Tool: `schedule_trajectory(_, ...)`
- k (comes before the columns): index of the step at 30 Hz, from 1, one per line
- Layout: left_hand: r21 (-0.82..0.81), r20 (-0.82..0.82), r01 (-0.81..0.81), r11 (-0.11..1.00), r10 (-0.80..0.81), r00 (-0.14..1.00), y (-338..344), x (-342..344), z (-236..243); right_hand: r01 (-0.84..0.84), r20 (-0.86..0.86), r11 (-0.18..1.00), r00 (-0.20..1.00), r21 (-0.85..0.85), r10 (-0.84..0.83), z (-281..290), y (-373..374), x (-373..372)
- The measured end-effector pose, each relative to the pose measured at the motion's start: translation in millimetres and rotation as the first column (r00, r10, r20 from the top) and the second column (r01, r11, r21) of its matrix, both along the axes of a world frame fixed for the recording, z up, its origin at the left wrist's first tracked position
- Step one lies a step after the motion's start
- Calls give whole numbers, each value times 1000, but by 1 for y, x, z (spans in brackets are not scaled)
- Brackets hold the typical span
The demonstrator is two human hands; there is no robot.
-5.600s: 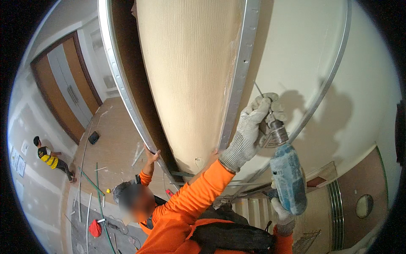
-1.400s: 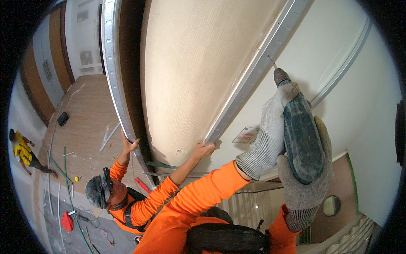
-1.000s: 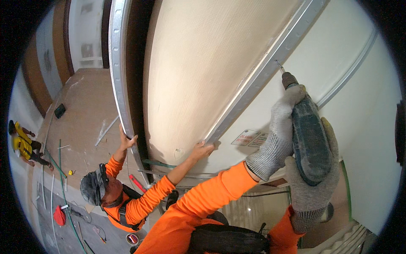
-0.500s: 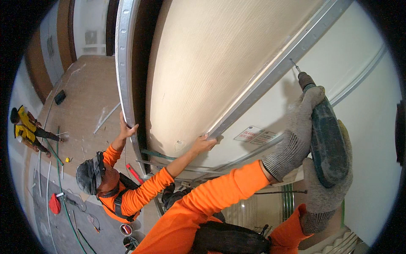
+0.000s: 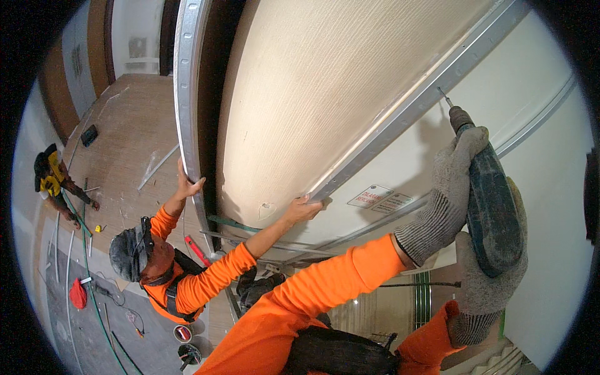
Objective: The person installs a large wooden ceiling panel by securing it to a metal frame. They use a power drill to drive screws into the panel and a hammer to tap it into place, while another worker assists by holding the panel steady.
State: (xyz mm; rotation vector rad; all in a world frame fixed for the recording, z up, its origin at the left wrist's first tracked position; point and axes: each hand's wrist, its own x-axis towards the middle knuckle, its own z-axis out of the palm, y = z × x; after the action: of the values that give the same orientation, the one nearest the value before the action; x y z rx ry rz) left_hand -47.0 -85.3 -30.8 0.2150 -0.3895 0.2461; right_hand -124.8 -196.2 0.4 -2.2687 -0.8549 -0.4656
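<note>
Both my hands are clamping the drill, which is sitting below and right of the rail. My gloved left hand is closing round its front, just behind the chuck; my right hand is gripping its rear, fingers partly hiding behind the body, so I can't tell whether one is pressing a trigger. The bit is slanting up-left, tip meeting the rail; depth I can't judge.

Writing: two pale labels are showing side by side on the white wall, just below the rail's lower end. The left label is carrying bold red lettering, the right label smaller print, too blurred to read. Pale dust is coating the drill's dark casing.

Surface: a cream panel, finely ribbed, is bulging left of the rail. A co-worker's hand is holding the rail's lower end.

Room: well left of the rail, brown boards are running beside grey floor; a person in a yellow-and-black vest is bending there.
</note>
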Motion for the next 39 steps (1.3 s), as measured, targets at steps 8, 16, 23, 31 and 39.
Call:
schedule_trajectory(8,-13,26,44,999,-44,999,-2,4,1,54,139,995,989,-85,-42,2,-2,-1)
schedule_trajectory(16,1,4,-46,999,46,999,1,8,-1,41,214,991,977,-130,-13,-2,-6,12)
schedule_trajectory(23,-5,24,-47,999,47,999,-1,11,-1,102,204,990,976,-98,-80,-2,-8,15)
schedule_trajectory(31,-91,46,-77,993,81,996,0,23,1,20,255,1000,967,-2,-19,-8,-1,23)
schedule_trajectory(39,32,28,-253,967,252,967,-1,40,-5,147,320,987,940,-70,-117,-5,0,34)
